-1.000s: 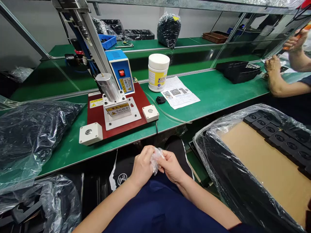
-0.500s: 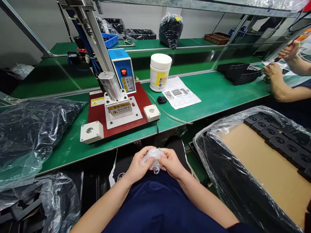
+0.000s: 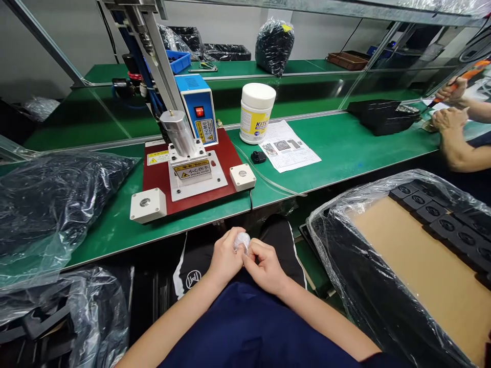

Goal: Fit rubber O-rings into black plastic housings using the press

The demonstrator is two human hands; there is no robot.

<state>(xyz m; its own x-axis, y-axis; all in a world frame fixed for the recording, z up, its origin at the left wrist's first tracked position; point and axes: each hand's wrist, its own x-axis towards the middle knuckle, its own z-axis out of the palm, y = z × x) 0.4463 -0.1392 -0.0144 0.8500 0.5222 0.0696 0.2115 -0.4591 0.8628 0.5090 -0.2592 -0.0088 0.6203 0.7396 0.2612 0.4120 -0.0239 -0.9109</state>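
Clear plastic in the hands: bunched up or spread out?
Bunched up: the clear plastic shows as a small rounded wad between the left hand and right hand. Whether it wraps something, I cannot tell.

From the right hand [image 3: 266,266], the way forward over the counter [image 3: 337,140] runs open between paper sheet [image 3: 293,156] and black bundle [image 3: 378,116]; a clear tube [image 3: 274,183] lies low at its left; the press [image 3: 179,134] and its white button boxes [image 3: 242,177] block the left front; the upright canister [image 3: 256,115] bars the back beside the sheet; the lined bin [image 3: 351,253] bounds the right
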